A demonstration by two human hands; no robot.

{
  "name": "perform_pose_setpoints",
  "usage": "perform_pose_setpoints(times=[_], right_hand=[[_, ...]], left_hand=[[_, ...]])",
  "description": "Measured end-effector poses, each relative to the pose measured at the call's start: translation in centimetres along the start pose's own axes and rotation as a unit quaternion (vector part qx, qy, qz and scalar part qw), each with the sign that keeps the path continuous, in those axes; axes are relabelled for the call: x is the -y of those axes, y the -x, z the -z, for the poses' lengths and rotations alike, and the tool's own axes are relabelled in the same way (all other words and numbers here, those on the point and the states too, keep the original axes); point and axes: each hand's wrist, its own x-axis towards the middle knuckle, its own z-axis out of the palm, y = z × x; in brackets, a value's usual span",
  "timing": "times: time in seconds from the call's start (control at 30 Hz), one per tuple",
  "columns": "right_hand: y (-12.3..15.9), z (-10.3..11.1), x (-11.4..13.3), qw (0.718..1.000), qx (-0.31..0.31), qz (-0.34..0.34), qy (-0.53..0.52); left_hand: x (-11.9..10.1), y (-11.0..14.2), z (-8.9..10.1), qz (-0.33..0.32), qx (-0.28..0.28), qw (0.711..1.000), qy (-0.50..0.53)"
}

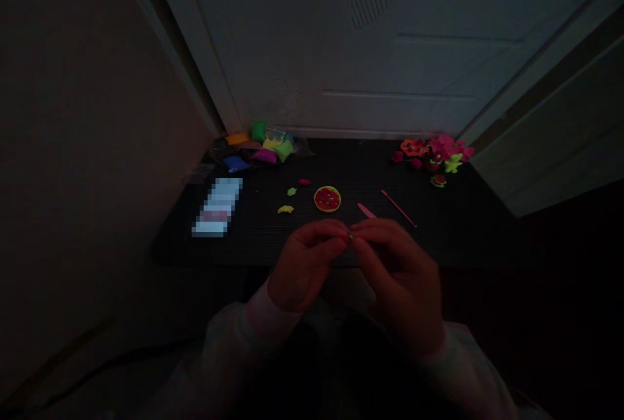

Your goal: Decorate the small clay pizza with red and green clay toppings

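My left hand (307, 264) and my right hand (394, 277) meet in front of me, fingertips pinched together on a tiny green bit of clay (350, 236). Both hands hover over the near edge of a dark table (448, 238). Just beyond them lies a small round clay pizza (327, 199), yellow-rimmed with red topping. Left of it lie a yellow clay scrap (285, 209), a green scrap (291, 192) and a red scrap (305, 181). The scene is very dim.
Several coloured clay packets (258, 144) are heaped at the table's back left. Finished pink, red and green clay figures (436, 153) sit at the back right. Two pink modelling tools (397, 207) lie right of the pizza. A door stands behind the table.
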Motion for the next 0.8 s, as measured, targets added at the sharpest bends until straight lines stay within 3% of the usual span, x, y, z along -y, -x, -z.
perform_pose_setpoints(times=[0.47, 0.8], right_hand=[[0.04, -0.12, -0.29, 1.000, 0.015, -0.020, -0.012], [0.16, -0.22, -0.44, 0.998, 0.012, -0.039, -0.038]], left_hand=[[0.23, 0.08, 0.18, 0.017, -0.019, 0.999, 0.036], [0.24, 0.18, 0.03, -0.057, -0.020, 0.998, 0.009]])
